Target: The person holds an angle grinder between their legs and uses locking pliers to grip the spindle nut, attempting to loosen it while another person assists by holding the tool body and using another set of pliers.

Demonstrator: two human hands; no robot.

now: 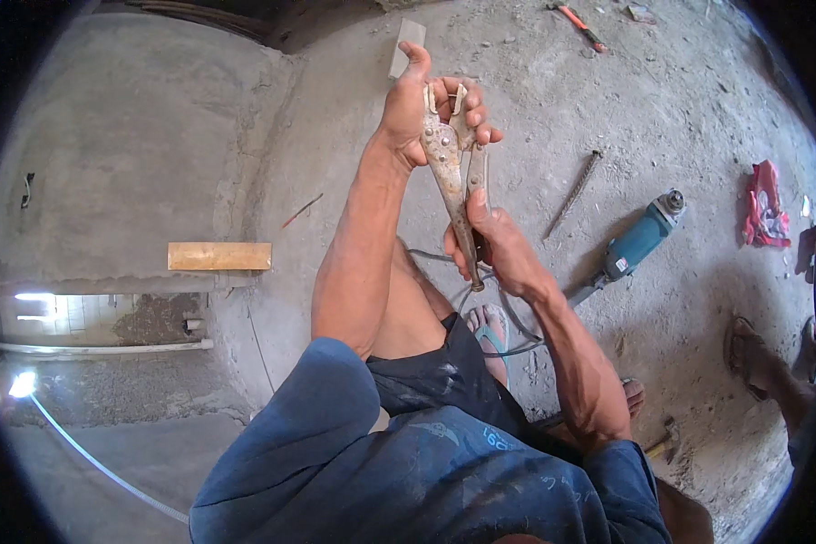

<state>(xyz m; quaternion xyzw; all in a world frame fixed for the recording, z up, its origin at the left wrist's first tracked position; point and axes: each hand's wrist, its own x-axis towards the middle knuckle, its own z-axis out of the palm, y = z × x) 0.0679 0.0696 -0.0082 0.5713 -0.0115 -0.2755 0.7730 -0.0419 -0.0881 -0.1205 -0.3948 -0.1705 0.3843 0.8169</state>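
Note:
A worn pair of locking pliers (445,163) is held up in front of me, jaws at the top and parted, handles pointing down. Around the jaw end curl the fingers of my left hand (406,113), its thumb sticking up beside the jaws. Lower down, my right hand (503,245) grips the handles, with the thumb on the right one. A screw end shows at the bottom of the left handle. Behind the left hand, a pale rectangular block (406,47) lies on the floor.
On the dusty concrete floor to the right lie a long drill bit (575,193), a teal angle grinder (644,238) with its cable, and a crumpled red packet (765,207). A hammer (582,29) lies far off, another (666,442) near. Another person's foot (748,358) stands at right. A wooden block (219,256) is at left.

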